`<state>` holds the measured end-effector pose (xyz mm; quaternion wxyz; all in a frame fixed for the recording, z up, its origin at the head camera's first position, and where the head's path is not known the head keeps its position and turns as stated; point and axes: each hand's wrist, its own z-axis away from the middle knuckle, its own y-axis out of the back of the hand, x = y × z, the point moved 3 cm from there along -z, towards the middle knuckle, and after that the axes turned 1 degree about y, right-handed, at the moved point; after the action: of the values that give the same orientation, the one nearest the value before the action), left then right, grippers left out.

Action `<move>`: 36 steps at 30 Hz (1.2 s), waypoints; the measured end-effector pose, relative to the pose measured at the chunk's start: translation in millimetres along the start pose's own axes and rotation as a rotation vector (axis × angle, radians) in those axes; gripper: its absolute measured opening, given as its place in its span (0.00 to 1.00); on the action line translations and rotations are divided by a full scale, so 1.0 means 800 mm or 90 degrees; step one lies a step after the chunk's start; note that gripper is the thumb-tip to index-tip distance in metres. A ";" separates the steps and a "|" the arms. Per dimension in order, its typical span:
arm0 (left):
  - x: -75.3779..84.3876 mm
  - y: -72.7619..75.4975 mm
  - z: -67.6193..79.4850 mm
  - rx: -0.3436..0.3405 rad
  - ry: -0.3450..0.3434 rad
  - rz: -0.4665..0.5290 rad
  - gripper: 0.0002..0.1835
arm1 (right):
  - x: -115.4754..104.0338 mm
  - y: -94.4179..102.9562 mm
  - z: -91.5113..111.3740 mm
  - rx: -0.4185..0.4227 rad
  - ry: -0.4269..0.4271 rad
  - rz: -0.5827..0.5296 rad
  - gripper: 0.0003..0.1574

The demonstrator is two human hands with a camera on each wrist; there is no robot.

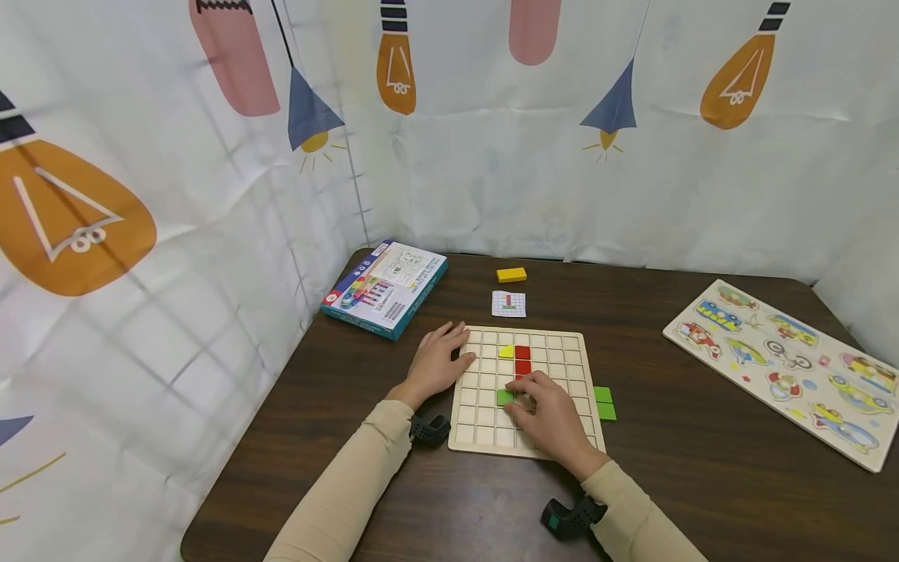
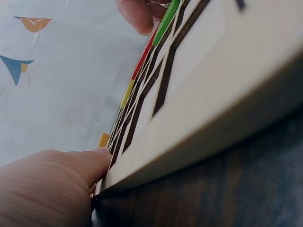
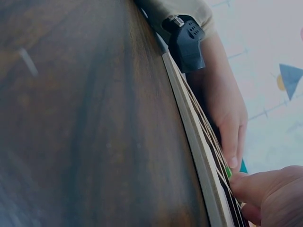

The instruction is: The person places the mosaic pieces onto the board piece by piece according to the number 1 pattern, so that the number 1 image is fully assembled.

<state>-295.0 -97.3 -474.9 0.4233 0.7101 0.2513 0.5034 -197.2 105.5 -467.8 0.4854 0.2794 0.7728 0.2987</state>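
A pale wooden grid board (image 1: pixel 485 437) lies on the table. My left hand (image 1: pixel 437 363) rests at its upper left edge, fingers extended and thumb on the border. Over the middle of the board, my right hand (image 1: pixel 551 417) has thumb and index finger at the green square tile (image 1: pixel 504 397), pinching at its right side. In the left wrist view the same green tile (image 2: pixel 165 23) sits by the right fingertips. Red tiles (image 1: pixel 523 360) form a column above, partly covered by the right hand. A yellow tile with a slanted side (image 1: pixel 506 351) lies left of them.
Two green tiles (image 1: pixel 604 403) lie against the board's right edge. Beyond the board are a small pattern card (image 1: pixel 509 310) and a yellow block (image 1: pixel 511 275). A boxed game (image 1: pixel 386 289) stands back left; a picture puzzle board (image 1: pixel 787 367) lies at right.
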 end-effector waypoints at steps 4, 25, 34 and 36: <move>0.001 0.001 0.000 -0.003 -0.003 0.005 0.30 | 0.003 0.004 0.000 0.010 0.012 -0.030 0.14; -0.003 0.000 -0.002 -0.008 0.007 -0.005 0.29 | 0.099 0.108 0.005 0.156 0.008 0.050 0.10; 0.001 0.002 -0.002 -0.010 -0.003 0.000 0.28 | 0.134 0.128 0.019 0.048 -0.021 0.050 0.12; 0.001 0.002 -0.002 -0.011 -0.002 -0.003 0.28 | 0.137 0.130 0.021 0.001 -0.036 0.045 0.13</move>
<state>-296.0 -96.9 -472.9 0.4312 0.7066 0.2476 0.5034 -208.0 257.1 -461.9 0.4958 0.3151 0.7487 0.3071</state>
